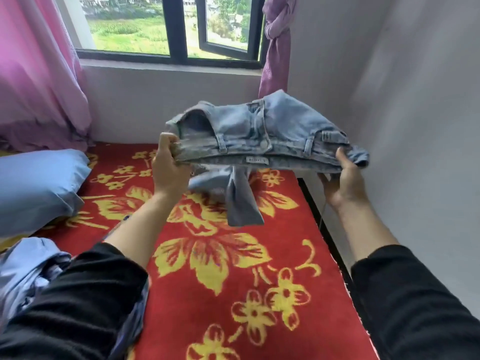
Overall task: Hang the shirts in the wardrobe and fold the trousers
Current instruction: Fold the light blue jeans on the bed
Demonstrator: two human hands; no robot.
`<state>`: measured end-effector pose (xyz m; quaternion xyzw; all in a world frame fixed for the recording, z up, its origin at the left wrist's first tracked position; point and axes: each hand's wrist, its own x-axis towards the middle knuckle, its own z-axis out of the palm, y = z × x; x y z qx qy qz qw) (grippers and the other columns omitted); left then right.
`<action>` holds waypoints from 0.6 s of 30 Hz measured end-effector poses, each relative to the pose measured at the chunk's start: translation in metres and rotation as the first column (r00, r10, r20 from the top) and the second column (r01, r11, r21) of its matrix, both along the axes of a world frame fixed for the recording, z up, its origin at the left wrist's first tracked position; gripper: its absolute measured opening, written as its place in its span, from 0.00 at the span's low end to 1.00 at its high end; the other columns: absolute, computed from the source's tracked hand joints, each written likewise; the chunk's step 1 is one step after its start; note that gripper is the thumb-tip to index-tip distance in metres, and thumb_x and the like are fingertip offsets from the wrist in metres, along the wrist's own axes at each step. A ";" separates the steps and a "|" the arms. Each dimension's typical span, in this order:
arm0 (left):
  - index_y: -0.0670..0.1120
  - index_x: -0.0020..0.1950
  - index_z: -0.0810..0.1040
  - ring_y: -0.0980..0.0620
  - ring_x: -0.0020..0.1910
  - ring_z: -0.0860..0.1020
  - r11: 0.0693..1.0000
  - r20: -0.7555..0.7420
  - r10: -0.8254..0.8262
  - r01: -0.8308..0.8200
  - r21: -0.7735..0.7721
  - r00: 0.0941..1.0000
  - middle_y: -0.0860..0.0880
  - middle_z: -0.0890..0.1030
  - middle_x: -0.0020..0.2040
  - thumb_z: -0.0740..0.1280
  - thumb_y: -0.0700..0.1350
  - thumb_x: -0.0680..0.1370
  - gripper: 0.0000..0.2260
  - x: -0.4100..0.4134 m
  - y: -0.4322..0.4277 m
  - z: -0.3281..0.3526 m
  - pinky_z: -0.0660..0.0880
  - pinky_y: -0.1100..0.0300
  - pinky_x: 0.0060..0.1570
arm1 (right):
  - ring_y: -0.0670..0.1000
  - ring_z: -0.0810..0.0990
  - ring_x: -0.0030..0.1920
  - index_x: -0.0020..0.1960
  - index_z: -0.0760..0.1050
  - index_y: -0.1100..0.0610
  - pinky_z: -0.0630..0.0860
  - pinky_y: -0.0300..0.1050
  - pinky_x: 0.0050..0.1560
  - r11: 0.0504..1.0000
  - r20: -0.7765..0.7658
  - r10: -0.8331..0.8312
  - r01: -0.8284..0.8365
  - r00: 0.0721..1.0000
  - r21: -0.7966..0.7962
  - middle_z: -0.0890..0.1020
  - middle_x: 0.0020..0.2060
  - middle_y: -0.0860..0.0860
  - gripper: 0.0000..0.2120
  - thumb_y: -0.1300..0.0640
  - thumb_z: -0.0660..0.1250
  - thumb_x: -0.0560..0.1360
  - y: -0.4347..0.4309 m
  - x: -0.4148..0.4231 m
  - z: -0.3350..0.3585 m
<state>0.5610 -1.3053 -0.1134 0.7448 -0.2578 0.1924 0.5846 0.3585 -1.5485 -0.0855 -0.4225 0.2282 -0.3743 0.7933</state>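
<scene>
Above the bed (298,229), holding jeans (262,131) aloft by the waistband, long axis left to right: left hand (168,165) pinching one end in curled fingers, right hand (342,183) clamping the other, thumb over.

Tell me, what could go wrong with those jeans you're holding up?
The jeans are up in the air over the bed cover. Their leg hangs twisted underneath, so the fold may come out lumpy unless it is shaken straight. The right hand holds only the edge, close to the dark gap by the wall; a slip might drop that end in. The left hand grips a bunched corner, which could crease.
</scene>
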 end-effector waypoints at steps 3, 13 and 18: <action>0.46 0.48 0.69 0.52 0.32 0.72 0.978 -0.090 0.050 -0.030 0.209 0.995 0.55 0.73 0.33 0.63 0.35 0.74 0.08 -0.018 0.027 -0.053 0.62 0.59 0.29 | 0.49 0.85 0.41 0.51 0.83 0.53 0.80 0.41 0.34 0.998 -0.166 0.024 -0.015 0.986 0.058 0.86 0.42 0.49 0.10 0.53 0.64 0.78 0.000 -0.011 -0.048; 0.49 0.57 0.69 0.39 0.51 0.79 0.480 -0.514 0.204 0.373 0.794 0.833 0.40 0.81 0.51 0.60 0.37 0.73 0.14 -0.114 0.139 -0.243 0.71 0.52 0.46 | 0.57 0.81 0.44 0.53 0.79 0.62 0.78 0.50 0.44 0.975 -0.787 0.153 0.038 0.597 0.218 0.82 0.46 0.58 0.12 0.61 0.73 0.71 0.070 -0.096 -0.255; 0.48 0.59 0.68 0.41 0.54 0.78 0.305 -0.597 0.243 0.524 0.795 0.765 0.41 0.81 0.54 0.58 0.39 0.76 0.12 -0.171 0.176 -0.287 0.72 0.53 0.48 | 0.53 0.77 0.32 0.41 0.77 0.60 0.73 0.44 0.32 0.968 -0.883 0.193 0.062 0.428 0.242 0.79 0.34 0.55 0.03 0.66 0.70 0.71 0.109 -0.144 -0.305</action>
